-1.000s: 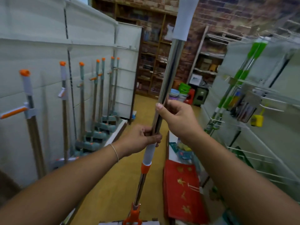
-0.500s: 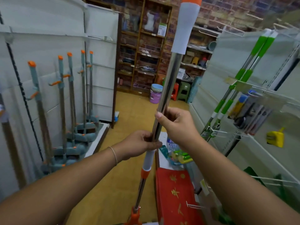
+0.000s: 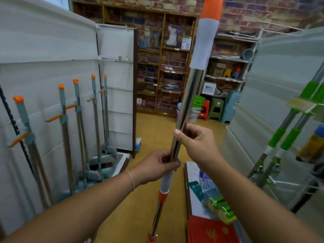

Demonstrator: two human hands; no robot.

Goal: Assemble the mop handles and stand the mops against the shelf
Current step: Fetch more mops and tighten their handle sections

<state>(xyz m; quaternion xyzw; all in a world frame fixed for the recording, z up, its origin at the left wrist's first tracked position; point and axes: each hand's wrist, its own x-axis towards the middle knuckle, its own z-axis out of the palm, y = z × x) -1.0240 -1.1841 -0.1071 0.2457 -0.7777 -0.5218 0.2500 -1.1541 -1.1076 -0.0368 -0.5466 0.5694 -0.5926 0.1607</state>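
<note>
A long mop handle (image 3: 188, 100) of shiny steel stands nearly upright in front of me. It has a white grip with an orange cap at the top and a white and orange collar (image 3: 164, 187) lower down. My left hand (image 3: 157, 165) grips the pole just above that collar. My right hand (image 3: 196, 142) grips the steel section a little higher. The mop's foot is cut off at the bottom edge. Several assembled mops (image 3: 79, 130) with grey and orange handles lean against the white shelf wall (image 3: 43, 76) on the left.
Green-handled mops (image 3: 284, 137) hang on the white rack at right. A low shelf at lower right holds packets (image 3: 215, 202) and a red box (image 3: 210, 230). Stools and buckets (image 3: 208, 109) stand before the brick-backed wooden shelving. A yellow floor aisle runs down the middle.
The view has shifted, so the handle's orange top cap has come into frame and the mops on the left sit lower. Both hands keep the same grip on the pole.
</note>
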